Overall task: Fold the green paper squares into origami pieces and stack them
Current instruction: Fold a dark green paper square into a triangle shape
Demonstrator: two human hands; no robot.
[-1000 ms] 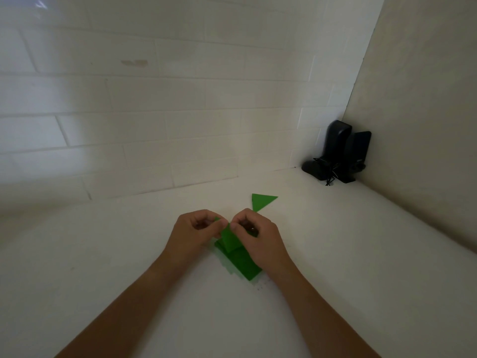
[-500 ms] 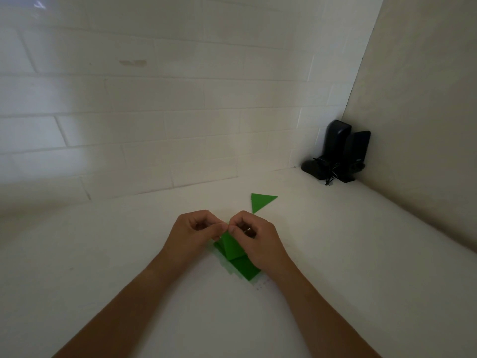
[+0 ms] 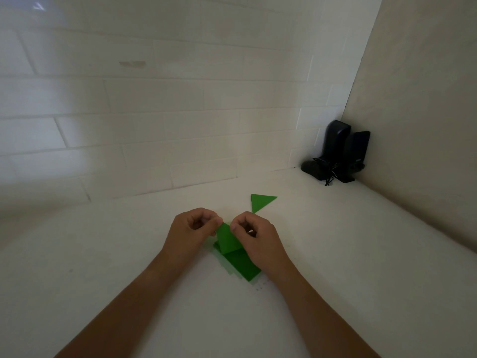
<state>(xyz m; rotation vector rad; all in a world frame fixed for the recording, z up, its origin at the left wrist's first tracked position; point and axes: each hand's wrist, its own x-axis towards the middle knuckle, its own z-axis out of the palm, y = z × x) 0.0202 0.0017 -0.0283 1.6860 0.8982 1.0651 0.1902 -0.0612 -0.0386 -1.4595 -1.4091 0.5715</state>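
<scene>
A green paper piece (image 3: 228,239) is held up between both hands, partly folded, its far end pinched at the fingertips. My left hand (image 3: 192,232) grips its left edge and my right hand (image 3: 258,237) grips its right edge. Beneath them, a stack of flat green paper squares (image 3: 242,266) lies on the white counter (image 3: 129,254), partly hidden by my right hand. A finished green folded triangle (image 3: 260,201) lies flat just beyond my right hand, apart from it.
A white tiled wall runs along the back of the counter and a plain wall closes the right side. Two black speakers (image 3: 338,153) with tangled cables stand in the far right corner.
The hands have spread slightly apart at the fingertips, and more of the held green piece shows between them. The folded triangle and the stack have not moved.
</scene>
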